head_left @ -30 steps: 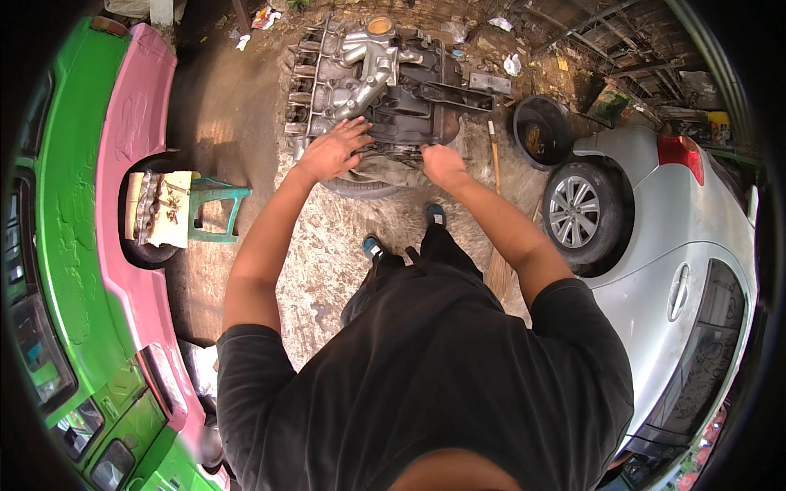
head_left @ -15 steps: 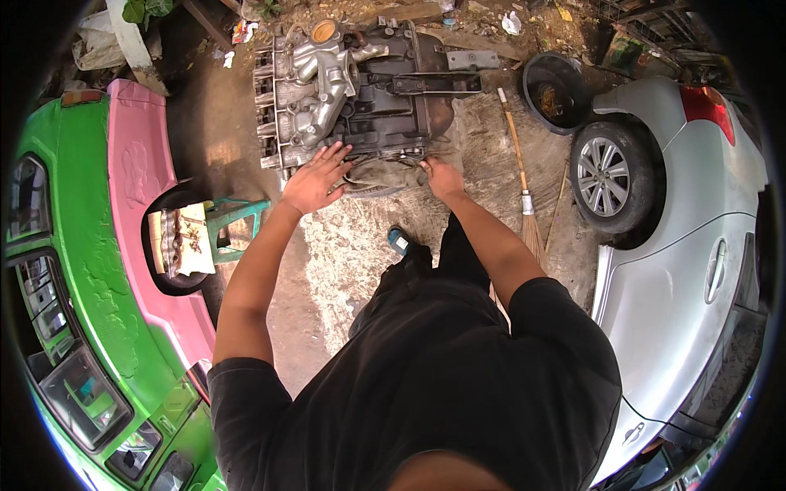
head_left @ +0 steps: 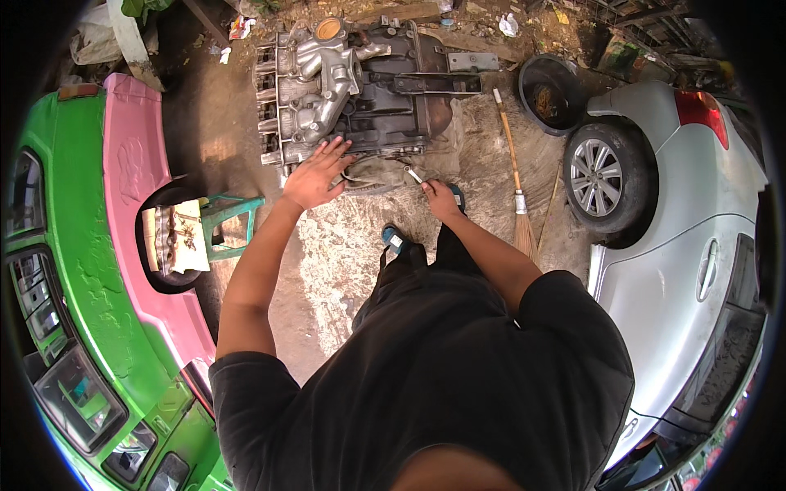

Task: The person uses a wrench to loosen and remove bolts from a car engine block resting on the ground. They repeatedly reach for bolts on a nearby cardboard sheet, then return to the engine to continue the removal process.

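A greasy engine [head_left: 393, 96] with silver metal castings rests on the ground in front of me. My left hand [head_left: 315, 174] lies on its near left edge, fingers spread and holding nothing. My right hand [head_left: 442, 201] is closed around a small silver wrench [head_left: 414, 175]. The wrench's head points up and left toward the engine's near side, just short of the casing by the look of it; whether it touches anything there I cannot tell.
To the right lie a long-handled broom [head_left: 509, 147], a black basin [head_left: 553, 94] and a silver car [head_left: 679, 196]. On the left are a green and pink vehicle [head_left: 131, 172] and a green stool [head_left: 233, 221] beside a tray of metal parts [head_left: 187, 237].
My right hand has drawn back toward me from the engine's near edge, and the wrench now shows in it. My left hand has stayed in place.
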